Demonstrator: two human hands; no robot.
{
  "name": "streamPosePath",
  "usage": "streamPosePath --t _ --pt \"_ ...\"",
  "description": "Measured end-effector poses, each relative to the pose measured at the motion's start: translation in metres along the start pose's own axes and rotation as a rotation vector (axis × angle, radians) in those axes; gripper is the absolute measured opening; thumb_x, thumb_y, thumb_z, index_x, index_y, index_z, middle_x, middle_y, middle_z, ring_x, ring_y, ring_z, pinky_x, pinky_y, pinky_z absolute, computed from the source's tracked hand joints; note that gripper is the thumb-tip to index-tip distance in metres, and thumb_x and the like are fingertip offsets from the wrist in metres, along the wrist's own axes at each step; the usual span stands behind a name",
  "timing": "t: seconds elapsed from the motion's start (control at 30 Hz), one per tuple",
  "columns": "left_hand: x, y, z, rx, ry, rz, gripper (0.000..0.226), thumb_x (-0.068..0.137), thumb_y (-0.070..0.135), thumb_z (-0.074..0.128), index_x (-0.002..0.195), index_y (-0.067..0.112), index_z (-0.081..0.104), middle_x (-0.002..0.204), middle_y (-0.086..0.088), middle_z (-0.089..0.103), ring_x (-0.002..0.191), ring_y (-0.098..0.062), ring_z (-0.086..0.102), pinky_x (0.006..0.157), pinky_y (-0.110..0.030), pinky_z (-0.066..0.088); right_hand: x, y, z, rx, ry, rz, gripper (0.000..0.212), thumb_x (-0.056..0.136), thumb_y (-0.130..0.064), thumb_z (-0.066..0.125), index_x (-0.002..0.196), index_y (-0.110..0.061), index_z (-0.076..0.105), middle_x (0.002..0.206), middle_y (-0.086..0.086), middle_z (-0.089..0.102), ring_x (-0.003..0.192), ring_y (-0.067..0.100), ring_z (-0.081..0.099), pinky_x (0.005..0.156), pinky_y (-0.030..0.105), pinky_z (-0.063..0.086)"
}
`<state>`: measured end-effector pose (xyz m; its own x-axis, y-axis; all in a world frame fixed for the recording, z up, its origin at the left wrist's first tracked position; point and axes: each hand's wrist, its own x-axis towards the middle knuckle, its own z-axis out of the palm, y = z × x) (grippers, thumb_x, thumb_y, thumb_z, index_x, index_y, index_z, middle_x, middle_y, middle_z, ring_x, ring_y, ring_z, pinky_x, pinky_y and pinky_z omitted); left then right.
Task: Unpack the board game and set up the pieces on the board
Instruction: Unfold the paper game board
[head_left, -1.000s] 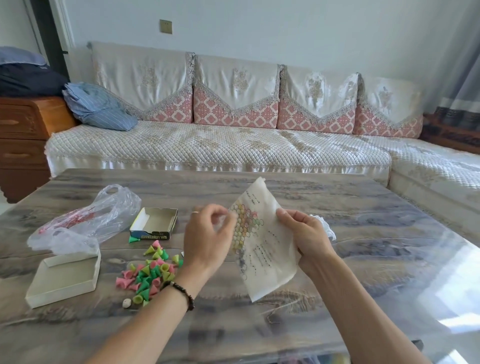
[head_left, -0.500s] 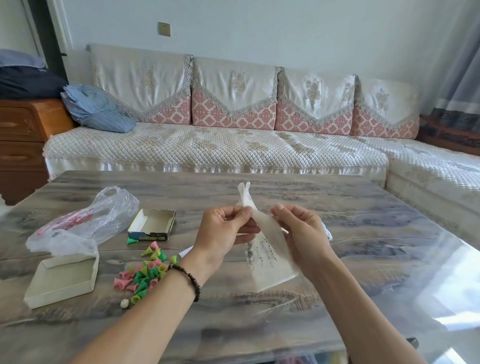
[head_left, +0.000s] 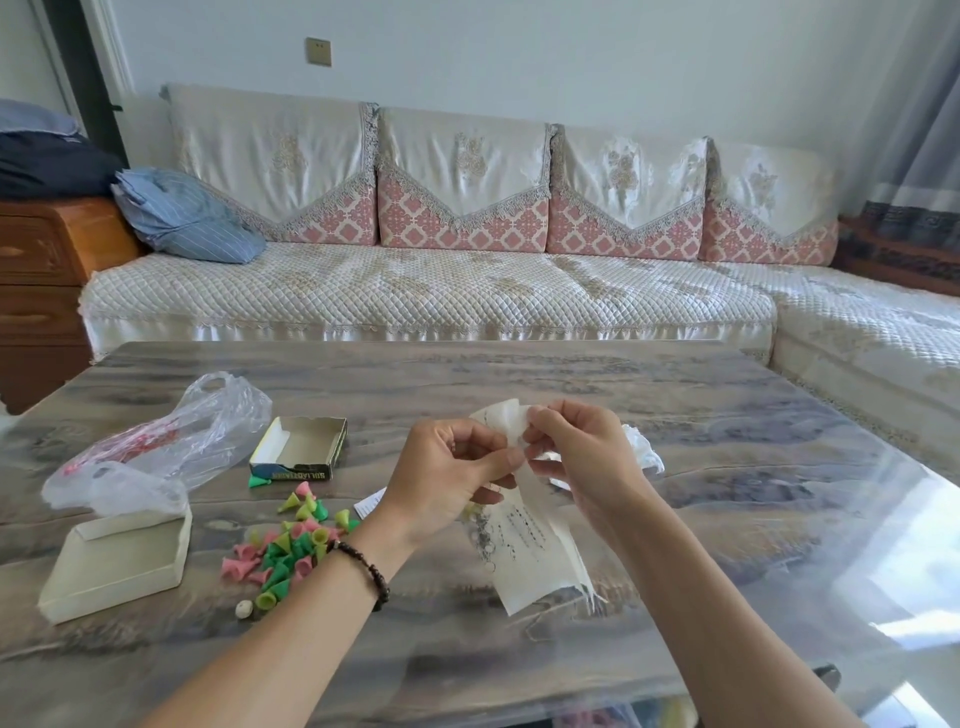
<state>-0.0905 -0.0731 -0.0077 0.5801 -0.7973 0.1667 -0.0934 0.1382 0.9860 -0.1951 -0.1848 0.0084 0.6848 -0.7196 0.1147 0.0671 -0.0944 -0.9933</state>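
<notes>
While pinched at its top by left hand (head_left: 451, 470) and right hand (head_left: 577, 457), hung folded paper game board (head_left: 530, 551) above table (head_left: 727, 467), long axis near vertical, lower end toward viewer; beside cone pieces (head_left: 283, 545).

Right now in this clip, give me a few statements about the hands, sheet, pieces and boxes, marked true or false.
1. Both hands pinch the sheet. True.
2. The sheet lies flat on the table. False: it hangs from the left hand and right hand, folded.
3. The pieces sit loose in a pile on the table. True.
4. The pieces are inside the box. False: it looks empty.
5. A bracelet is on the right wrist. False: the left.
</notes>
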Motion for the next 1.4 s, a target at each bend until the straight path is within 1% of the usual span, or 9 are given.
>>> streamPosePath --t 0.33,0.53,0.63,0.73,0.83,1.0,1.2,1.3,1.4 --pt "0.014 -0.016 -0.009 -0.312 0.190 -0.157 0.009 0.088 0.012 0.065 0.080 0.011 0.061 0.083 -0.010 0.070 0.074 -0.020 0.068 0.061 -0.030 0.053 0.022 0.033 -0.025 0.208 0.108 0.159 0.020 0.094 -0.006 0.043 0.080 -0.003 0.057 0.072 0.008 0.059 0.065 0.020 0.058 0.058 0.034 0.053" --pt "0.024 -0.031 -0.025 -0.130 0.206 -0.302 0.007 0.090 0.010 0.059 0.089 0.003 0.058 0.091 -0.017 0.073 0.071 -0.024 0.071 0.057 -0.030 0.054 0.044 0.089 -0.089 -0.729 0.261 0.431 0.026 0.087 -0.011 0.048 0.062 -0.011 0.044 0.069 0.009 0.053 0.058 0.022 0.046 0.056 0.030 0.042" --pt "0.027 -0.034 -0.025 -0.121 0.233 -0.295 0.007 0.084 0.004 0.065 0.089 0.000 0.064 0.087 -0.019 0.072 0.070 -0.026 0.069 0.057 -0.031 0.053 0.044 0.073 -0.084 -0.954 0.423 0.136 0.016 0.089 -0.020 0.055 0.076 -0.013 0.051 0.080 0.001 0.055 0.073 0.021 0.049 0.066 0.032 0.040" --pt "0.027 -0.035 -0.017 -0.162 0.242 -0.297 0.013 0.081 0.002 0.069 0.094 -0.002 0.067 0.087 -0.019 0.073 0.072 -0.026 0.070 0.060 -0.031 0.055 0.030 0.045 -0.044 -0.749 0.194 -0.138 0.012 0.087 -0.018 0.059 0.083 -0.012 0.068 0.081 -0.001 0.070 0.077 0.022 0.062 0.070 0.031 0.049" --pt "0.024 -0.034 -0.008 -0.294 0.232 -0.305 0.006 0.086 0.002 0.066 0.090 -0.001 0.068 0.082 -0.016 0.073 0.068 -0.021 0.070 0.057 -0.027 0.056 0.006 0.043 -0.001 -0.623 -0.114 -0.169 0.014 0.087 -0.032 0.065 0.086 -0.020 0.073 0.080 -0.010 0.072 0.077 0.001 0.066 0.075 0.025 0.055" --pt "0.020 -0.034 -0.005 -0.348 0.214 -0.283 0.006 0.079 0.007 0.071 0.078 0.001 0.071 0.077 -0.016 0.072 0.069 -0.023 0.070 0.066 -0.029 0.058 0.000 0.053 0.009 -0.417 -0.103 -0.119 0.034 0.080 -0.042 0.074 0.103 -0.018 0.064 0.091 -0.008 0.072 0.085 -0.001 0.068 0.076 0.019 0.056" --pt "0.020 -0.035 0.000 -0.315 0.229 -0.291 0.021 0.057 0.022 0.080 0.069 0.007 0.072 0.072 -0.012 0.071 0.065 -0.021 0.068 0.064 -0.028 0.055 0.001 0.051 0.006 -0.383 -0.138 -0.099 0.016 0.082 -0.027 0.073 0.083 -0.012 0.068 0.082 -0.002 0.075 0.078 0.006 0.071 0.069 0.019 0.053" --pt "0.021 -0.033 0.003 -0.291 0.216 -0.288 0.024 0.058 0.022 0.080 0.071 0.004 0.070 0.071 -0.013 0.071 0.064 -0.021 0.067 0.063 -0.028 0.055 0.000 0.050 0.003 -0.379 -0.178 -0.104 0.013 0.082 -0.023 0.073 0.083 -0.010 0.068 0.082 0.000 0.075 0.079 0.011 0.072 0.076 0.027 0.058" --pt "0.020 -0.032 0.007 -0.299 0.226 -0.276 0.016 0.070 0.013 0.078 0.075 0.000 0.069 0.068 -0.011 0.071 0.061 -0.019 0.067 0.060 -0.026 0.054 0.001 0.051 0.002 -0.420 -0.167 -0.094 0.011 0.084 -0.019 0.066 0.075 -0.012 0.066 0.070 -0.003 0.070 0.061 0.009 0.061 0.060 0.028 0.050"
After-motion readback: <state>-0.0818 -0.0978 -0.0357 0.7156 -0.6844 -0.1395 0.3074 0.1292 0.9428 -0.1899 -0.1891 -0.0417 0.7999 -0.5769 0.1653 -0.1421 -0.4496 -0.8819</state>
